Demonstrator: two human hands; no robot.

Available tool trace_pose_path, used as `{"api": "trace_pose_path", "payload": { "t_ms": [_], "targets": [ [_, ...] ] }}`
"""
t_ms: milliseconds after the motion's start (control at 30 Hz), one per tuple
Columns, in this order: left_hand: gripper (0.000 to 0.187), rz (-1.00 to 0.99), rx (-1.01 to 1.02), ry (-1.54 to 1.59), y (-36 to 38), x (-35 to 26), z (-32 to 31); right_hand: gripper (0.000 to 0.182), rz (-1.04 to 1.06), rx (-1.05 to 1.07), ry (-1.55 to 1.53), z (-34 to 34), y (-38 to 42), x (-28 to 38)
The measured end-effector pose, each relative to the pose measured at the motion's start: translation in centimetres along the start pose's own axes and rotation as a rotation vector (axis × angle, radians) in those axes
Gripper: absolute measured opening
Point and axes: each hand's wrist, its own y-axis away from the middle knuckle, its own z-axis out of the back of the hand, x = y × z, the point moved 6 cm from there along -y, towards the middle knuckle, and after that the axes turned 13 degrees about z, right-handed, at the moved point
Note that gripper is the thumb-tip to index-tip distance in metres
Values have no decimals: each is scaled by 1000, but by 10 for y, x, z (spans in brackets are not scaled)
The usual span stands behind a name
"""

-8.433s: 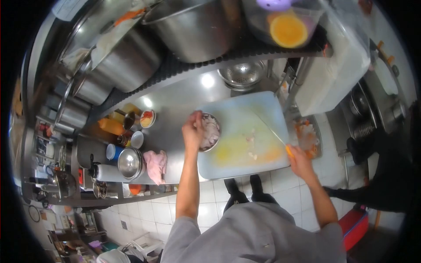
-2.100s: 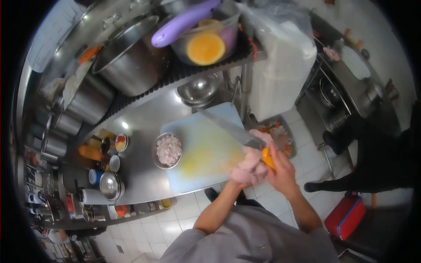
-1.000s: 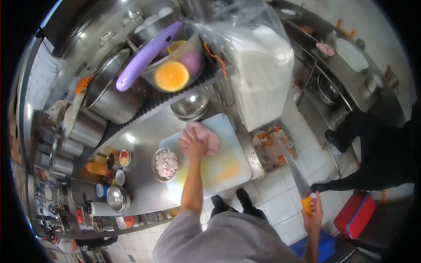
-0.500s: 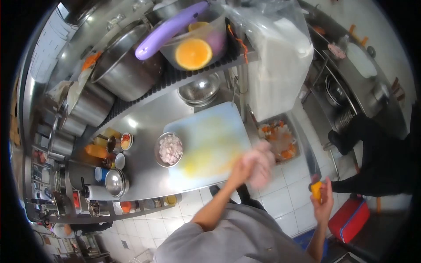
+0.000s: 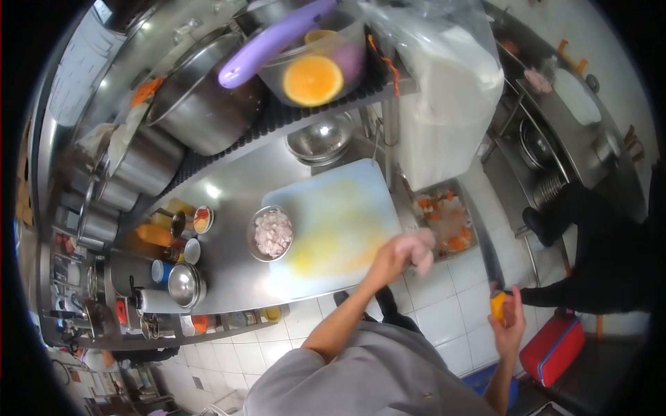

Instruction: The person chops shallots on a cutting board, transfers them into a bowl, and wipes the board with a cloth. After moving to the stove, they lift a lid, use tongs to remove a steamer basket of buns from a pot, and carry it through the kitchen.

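My left hand (image 5: 386,265) grips a pale pink piece of raw meat (image 5: 418,249), probably chicken, held up past the right edge of the cutting board (image 5: 340,215). Blur softens the meat's outline. Off to the right, clear of the counter, my right hand (image 5: 510,324) is closed on the yellow handle of a knife (image 5: 493,267); its long blade points away from me. The light blue board carries yellow stains. At its left edge, a metal bowl (image 5: 251,251) holds chopped pale pink meat (image 5: 273,232).
A bin of orange and white scraps (image 5: 474,243) stands beyond the board. Overhead, a shelf holds large pots (image 5: 208,104) and a plastic tub with a halved orange (image 5: 312,80). Stacked bowls (image 5: 186,288) sit left. A person in dark clothes (image 5: 590,256) stands at right.
My left hand and the meat have shifted slightly, and the meat now hangs in a smaller, more bunched shape. My right hand still holds the knife in nearly the same place.
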Motion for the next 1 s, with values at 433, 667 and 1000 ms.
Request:
{"api": "trace_pose_path", "payload": {
  "t_ms": [433, 667, 1000],
  "targets": [
    [54, 352, -853, -786, -129, 91, 165, 80, -22, -66, 86, 17, 23, 5],
    [42, 50, -316, 74, -144, 58, 157, 80, 48, -38, 41, 19, 18, 1],
    [47, -184, -175, -339, -61, 33, 48, 77, 68, 29, 35, 8, 12, 3]
  ]
}}
